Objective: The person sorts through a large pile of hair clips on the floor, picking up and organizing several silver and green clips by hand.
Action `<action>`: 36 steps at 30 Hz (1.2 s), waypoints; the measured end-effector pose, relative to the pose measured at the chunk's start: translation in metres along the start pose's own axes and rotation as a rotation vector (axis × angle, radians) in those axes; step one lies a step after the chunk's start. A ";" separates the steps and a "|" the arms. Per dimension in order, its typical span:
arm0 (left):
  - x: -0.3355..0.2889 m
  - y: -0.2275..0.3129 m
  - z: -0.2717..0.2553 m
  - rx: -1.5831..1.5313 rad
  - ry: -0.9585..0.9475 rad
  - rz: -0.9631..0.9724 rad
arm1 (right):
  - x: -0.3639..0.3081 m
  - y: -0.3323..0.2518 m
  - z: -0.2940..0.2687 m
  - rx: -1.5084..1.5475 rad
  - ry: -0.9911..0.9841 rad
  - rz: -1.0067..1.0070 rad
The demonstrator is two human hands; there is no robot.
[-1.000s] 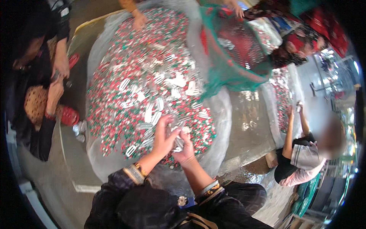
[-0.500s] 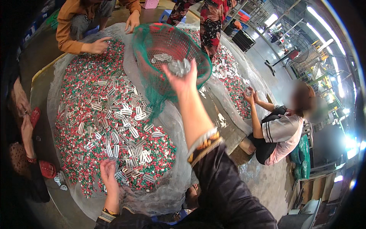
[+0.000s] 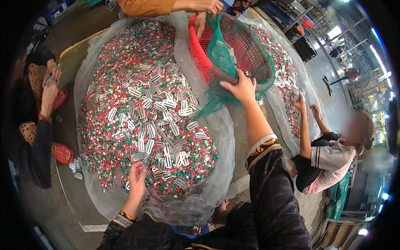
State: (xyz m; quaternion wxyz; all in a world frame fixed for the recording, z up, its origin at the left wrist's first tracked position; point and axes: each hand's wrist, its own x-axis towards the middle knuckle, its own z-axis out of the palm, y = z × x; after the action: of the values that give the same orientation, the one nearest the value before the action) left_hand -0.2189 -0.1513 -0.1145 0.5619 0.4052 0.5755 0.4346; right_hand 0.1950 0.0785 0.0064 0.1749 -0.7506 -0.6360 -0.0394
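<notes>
My left hand [image 3: 136, 178] is low over the pile with its fingers pinched on a flat metal slide buckle [image 3: 140, 156]. Around it, slotted metal slide buckles [image 3: 167, 103] lie scattered over small red, green and white pellets [image 3: 121, 79]. My right hand [image 3: 243, 87] is at the near side of a red plastic basket [image 3: 200, 54], thumb and fingers apart, nothing seen in it. It touches or nearly touches the green net [image 3: 223, 54] draped over the basket. A few buckles show inside, partly hidden by the net. A co-worker's hand [image 3: 208, 6] grips the net at the far rim.
Translucent mesh sheeting [image 3: 216, 166] lies under the pellets. At right a squatting person [image 3: 329, 158] handles pieces at a second pellet pile [image 3: 287, 75]. Another person's hands [image 3: 49, 89] hold pieces at the left, by red sandals [image 3: 62, 153]. A standing fan [image 3: 352, 74] is far right.
The handful of pieces has left my right hand, which has moved nearer the basket's near rim. The co-worker in the orange sleeve has reached over and pulled the net up off the basket's left side.
</notes>
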 end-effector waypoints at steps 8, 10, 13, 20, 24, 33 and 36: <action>-0.006 -0.001 0.012 0.154 -0.067 0.001 | -0.006 0.011 0.004 -0.209 0.042 -0.157; -0.004 0.000 0.013 0.221 -0.064 0.064 | -0.011 0.013 -0.007 -0.286 0.021 -0.190; 0.002 -0.001 -0.002 0.316 -0.026 0.121 | -0.022 0.029 -0.009 -0.403 -0.032 -0.222; 0.014 -0.002 -0.038 0.483 0.033 0.044 | -0.048 0.028 -0.009 -0.451 0.039 -0.300; 0.021 0.009 -0.027 0.674 -0.054 0.194 | -0.045 0.027 -0.022 -0.507 -0.021 -0.288; 0.030 0.007 0.030 0.951 -0.093 0.492 | -0.063 0.083 -0.016 -0.616 -0.114 -0.238; 0.029 0.003 0.032 0.867 -0.082 0.492 | -0.105 0.109 -0.027 -0.493 -0.096 -0.202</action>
State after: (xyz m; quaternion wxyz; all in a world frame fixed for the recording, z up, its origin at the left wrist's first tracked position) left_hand -0.1886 -0.1209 -0.1197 0.2448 0.7420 0.5679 0.2589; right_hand 0.2855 -0.0428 -0.0214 -0.0483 -0.7041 -0.6865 -0.1750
